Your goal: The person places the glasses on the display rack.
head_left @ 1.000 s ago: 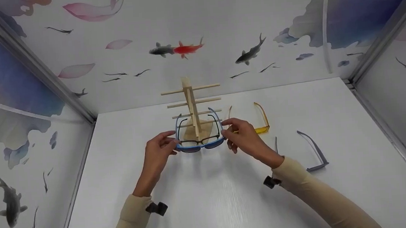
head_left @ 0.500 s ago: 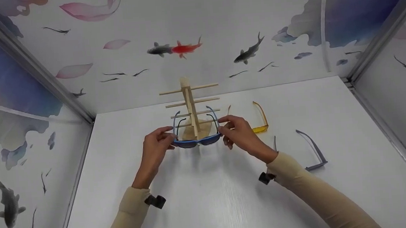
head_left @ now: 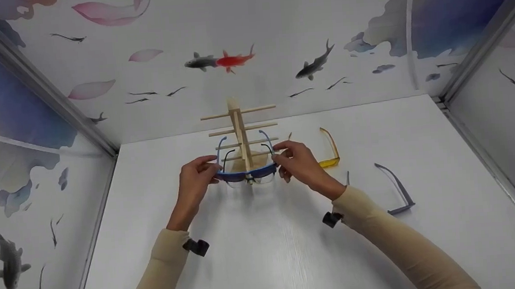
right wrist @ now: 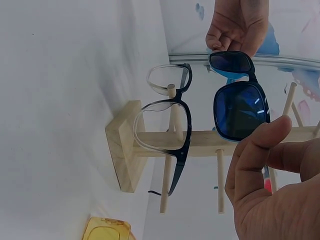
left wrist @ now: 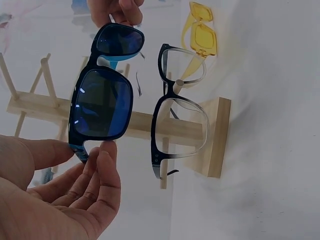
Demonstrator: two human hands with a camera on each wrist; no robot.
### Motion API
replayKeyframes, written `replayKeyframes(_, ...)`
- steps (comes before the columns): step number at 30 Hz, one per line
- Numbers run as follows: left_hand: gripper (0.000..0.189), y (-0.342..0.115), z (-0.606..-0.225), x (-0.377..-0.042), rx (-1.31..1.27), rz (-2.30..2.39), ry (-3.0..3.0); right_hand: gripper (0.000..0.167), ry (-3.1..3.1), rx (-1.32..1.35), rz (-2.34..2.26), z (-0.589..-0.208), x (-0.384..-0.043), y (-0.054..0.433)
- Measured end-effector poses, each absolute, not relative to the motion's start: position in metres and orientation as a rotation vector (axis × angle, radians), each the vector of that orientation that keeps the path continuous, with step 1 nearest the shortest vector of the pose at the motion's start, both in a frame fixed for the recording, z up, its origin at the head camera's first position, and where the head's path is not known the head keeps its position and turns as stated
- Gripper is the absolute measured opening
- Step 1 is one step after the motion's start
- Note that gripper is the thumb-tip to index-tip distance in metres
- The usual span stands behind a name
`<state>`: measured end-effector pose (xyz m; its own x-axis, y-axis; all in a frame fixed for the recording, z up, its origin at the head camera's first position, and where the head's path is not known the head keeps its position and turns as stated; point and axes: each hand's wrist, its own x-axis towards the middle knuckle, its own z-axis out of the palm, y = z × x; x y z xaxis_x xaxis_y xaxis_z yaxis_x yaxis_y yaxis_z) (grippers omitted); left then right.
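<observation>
Both hands hold a pair of blue sunglasses [head_left: 232,177] in front of a wooden glasses stand [head_left: 238,127]. My left hand [head_left: 193,180] pinches one end of the frame where lens and temple meet. At the other end, my right hand [head_left: 303,163] pinches it between thumb and fingers. The temples point toward the stand, straddling its post, and the dark lenses [left wrist: 102,105] face out. Below them, a pair of black-and-clear eyeglasses [right wrist: 186,135] hangs on the lowest pegs, partly covered by the sunglasses in the head view.
Yellow glasses [head_left: 330,162] lie on the white table [head_left: 265,262] right of the stand, partly behind my right hand. Nearer, grey glasses [head_left: 400,209] lie with temples unfolded, partly hidden by the right forearm. A printed wall [head_left: 271,16] rises behind the stand; side walls flank the table.
The sunglasses have moved away from me and up the stand, both hands travelling with them. The lower rims of the black-and-clear eyeglasses now show beneath the blue frame.
</observation>
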<state>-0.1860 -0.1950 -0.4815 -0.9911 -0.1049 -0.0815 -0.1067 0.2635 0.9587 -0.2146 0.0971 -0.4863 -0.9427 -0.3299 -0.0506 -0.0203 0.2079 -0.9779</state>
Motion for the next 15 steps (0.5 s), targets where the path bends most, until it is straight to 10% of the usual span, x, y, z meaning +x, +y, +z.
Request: replayKeyframes(15, 0.035, -0.196, -0.484, -0.199, -0.217, 1.913, 2.47, 0.038, 2.226, -0.33, -1.828, -0.489, -0.223, 0.094)
